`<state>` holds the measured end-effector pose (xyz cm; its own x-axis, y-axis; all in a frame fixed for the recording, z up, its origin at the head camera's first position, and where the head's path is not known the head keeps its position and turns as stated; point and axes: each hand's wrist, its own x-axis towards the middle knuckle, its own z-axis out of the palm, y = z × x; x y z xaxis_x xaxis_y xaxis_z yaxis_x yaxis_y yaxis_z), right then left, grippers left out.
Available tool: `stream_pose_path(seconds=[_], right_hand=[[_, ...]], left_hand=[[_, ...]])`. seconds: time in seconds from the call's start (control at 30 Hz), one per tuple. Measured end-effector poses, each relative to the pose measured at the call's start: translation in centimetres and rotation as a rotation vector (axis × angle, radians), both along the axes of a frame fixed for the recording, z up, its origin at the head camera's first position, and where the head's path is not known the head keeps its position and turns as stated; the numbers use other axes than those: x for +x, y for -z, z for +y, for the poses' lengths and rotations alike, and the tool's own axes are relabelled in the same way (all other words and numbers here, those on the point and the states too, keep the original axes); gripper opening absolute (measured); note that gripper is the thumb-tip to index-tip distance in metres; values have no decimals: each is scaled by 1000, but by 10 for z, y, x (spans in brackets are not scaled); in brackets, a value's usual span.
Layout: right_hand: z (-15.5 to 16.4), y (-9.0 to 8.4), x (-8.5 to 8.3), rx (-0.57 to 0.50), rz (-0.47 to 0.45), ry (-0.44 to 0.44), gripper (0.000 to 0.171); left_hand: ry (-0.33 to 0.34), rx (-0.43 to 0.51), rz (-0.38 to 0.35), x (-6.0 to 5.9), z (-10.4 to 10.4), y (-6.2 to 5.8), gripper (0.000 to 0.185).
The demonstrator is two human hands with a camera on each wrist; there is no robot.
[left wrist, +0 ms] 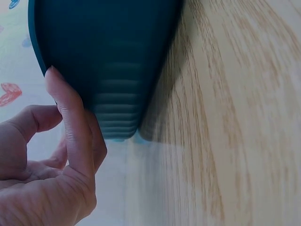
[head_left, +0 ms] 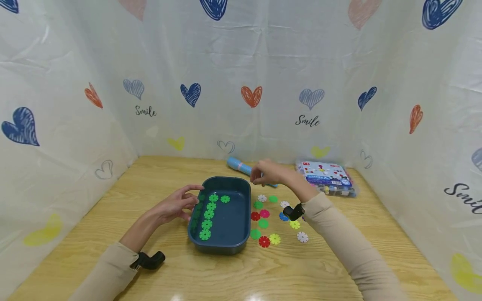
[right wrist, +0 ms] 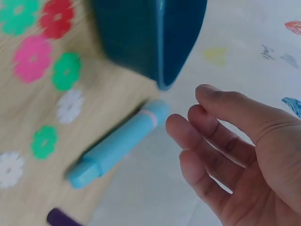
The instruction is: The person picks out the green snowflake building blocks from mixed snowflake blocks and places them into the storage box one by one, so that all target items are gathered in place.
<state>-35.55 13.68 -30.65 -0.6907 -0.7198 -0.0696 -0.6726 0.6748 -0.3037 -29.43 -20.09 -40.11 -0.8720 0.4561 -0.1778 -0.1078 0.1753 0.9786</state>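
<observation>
A dark blue-green rectangular tray sits on the wooden table. Inside it, flower-shaped green plastic discs form a column along the left side, with a single green disc to the right of the top one. My left hand is at the tray's left side; in the left wrist view a fingertip touches the rim while the thumb stands apart. Past the tray's far right corner, my right hand hovers with loosely bent fingers. The right wrist view shows nothing between those fingers.
Right of the tray lie loose discs: green, red, pink, yellow, white and blue. A light-blue tube with a pink ring lies behind them. A clear case with a printed lid stands back right, near the curtain.
</observation>
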Motion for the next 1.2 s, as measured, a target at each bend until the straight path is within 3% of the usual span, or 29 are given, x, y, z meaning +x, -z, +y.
stream_pose_path(seconds=[0.17,0.37,0.63,0.9,1.2], right_hand=[[28,10,10,-20,-30,20,10],[61,36,14,-73,-26,17,12],[96,64,15,-86,-57,88,16],[103,80,9,-131,-35,105,22],[90,93,-2,-132,-13,59,27]], left_hand=[[2,4,7,0,0,0,54],[10,14,-2,-1,0,2,55],[16,22,-4,-1,1,1,58],[10,20,-10,-1,1,1,57],[16,28,-7,0,0,2,57]])
